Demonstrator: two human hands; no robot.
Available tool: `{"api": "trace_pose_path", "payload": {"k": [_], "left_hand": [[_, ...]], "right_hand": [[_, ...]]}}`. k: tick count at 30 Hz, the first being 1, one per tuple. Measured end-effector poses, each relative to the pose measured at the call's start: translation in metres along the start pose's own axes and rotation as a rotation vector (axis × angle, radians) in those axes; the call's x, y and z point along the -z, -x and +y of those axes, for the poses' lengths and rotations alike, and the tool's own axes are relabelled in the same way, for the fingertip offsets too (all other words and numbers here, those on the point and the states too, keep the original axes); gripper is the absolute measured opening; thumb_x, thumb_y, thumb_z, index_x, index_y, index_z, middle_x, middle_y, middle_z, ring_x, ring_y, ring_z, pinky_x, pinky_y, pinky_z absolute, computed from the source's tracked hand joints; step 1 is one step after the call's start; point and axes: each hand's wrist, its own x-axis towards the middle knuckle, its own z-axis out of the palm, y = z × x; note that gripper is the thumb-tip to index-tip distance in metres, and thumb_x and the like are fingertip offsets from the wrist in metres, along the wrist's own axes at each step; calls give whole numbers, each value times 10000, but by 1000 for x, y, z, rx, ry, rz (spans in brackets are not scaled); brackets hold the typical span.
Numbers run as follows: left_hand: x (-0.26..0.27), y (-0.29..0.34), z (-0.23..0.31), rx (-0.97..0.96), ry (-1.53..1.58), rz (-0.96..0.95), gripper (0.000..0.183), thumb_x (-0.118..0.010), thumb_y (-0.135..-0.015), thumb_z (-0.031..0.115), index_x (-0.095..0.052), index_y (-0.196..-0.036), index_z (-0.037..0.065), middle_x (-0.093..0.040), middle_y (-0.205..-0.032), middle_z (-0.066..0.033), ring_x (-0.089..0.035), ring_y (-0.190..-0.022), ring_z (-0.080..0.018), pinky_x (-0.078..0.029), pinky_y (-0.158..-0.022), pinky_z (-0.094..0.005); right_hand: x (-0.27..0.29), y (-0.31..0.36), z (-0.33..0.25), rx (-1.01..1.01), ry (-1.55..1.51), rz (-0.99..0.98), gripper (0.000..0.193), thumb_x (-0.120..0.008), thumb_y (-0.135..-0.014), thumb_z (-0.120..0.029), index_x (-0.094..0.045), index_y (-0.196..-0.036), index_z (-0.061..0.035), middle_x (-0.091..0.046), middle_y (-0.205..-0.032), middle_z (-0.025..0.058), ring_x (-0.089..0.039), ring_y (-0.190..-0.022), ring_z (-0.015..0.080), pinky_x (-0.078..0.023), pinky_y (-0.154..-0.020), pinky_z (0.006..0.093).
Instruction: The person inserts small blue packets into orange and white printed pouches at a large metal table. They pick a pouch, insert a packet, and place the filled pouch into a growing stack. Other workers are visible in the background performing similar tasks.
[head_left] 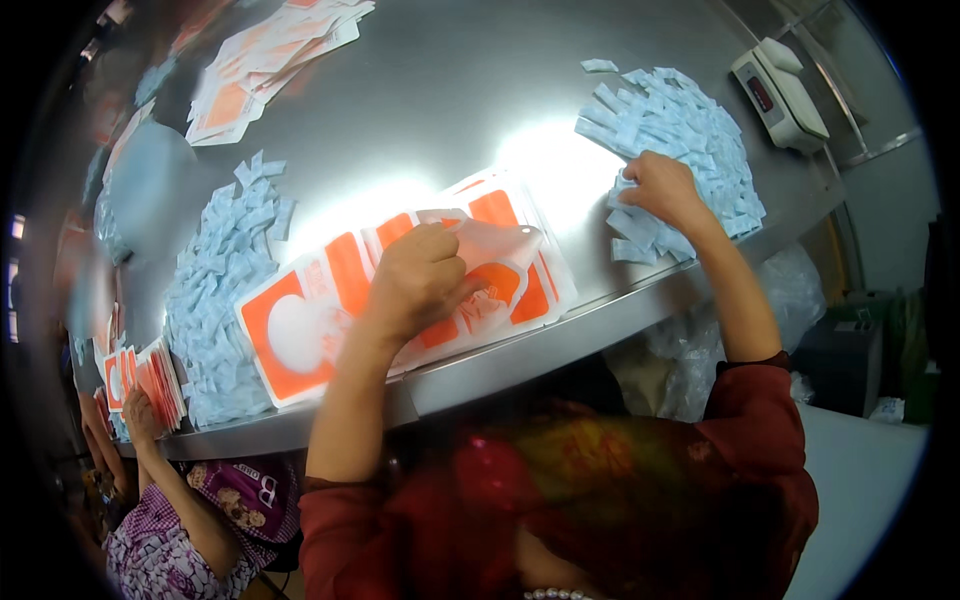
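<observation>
My left hand (420,280) is closed on the edge of an orange-and-white plastic pouch (500,255), whose clear part is lifted and bent. Beneath it, more flat pouches (290,340) overlap in a row along the table's near edge. My right hand (665,190) is at the left side of a heap of small light blue sachets (690,125), fingers curled together. What its fingertips hold, if anything, cannot be made out.
Another heap of blue sachets (225,290) lies to the left. Loose pouches (270,60) are piled at the far left. A small white scale (780,95) stands at the far right. On the left, a co-worker's hand (140,410) touches a stack of pouches (160,385). The metal table (500,380) has a raised near edge.
</observation>
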Motion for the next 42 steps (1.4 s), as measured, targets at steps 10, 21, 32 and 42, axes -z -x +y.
{"api": "trace_pose_path", "payload": {"k": [10,21,32,42], "left_hand": [[-2,-1,-6,-77,55,26,386,-783,-609,152,-414,-535,64,-421,-635,-86,-484,-614,-262,-412,-536,-368],[-5,6,-6,-38,41,35,272,-771,-602,195,-551,-565,38,-507,-652,-85,-531,-678,-259,-458,-613,-372],[-17,12,-16,-18,37,-1,274,-784,-577,199,-570,-571,29,-531,-681,-92,-547,-692,-261,-475,-619,-365],[-8,7,-8,-10,-7,64,270,-788,-561,187,-572,-577,26,-541,-713,-92,-548,-686,-259,-466,-595,-370]], "right_hand": [[-71,-8,18,89,50,203,129,-608,-701,-217,-637,-738,-97,-583,-853,114,-569,-842,304,-460,-699,440],[-24,13,14,36,-755,493,201,-651,-792,-208,-535,-769,-45,-607,-676,73,-583,-623,172,-457,-551,316],[21,45,-148,409,-905,287,192,-615,-861,-163,-511,-788,-19,-615,-601,91,-589,-494,144,-456,-439,254],[21,45,-155,554,-621,153,228,-610,-852,-178,-622,-963,21,-671,-770,145,-673,-702,194,-517,-638,271]]}}
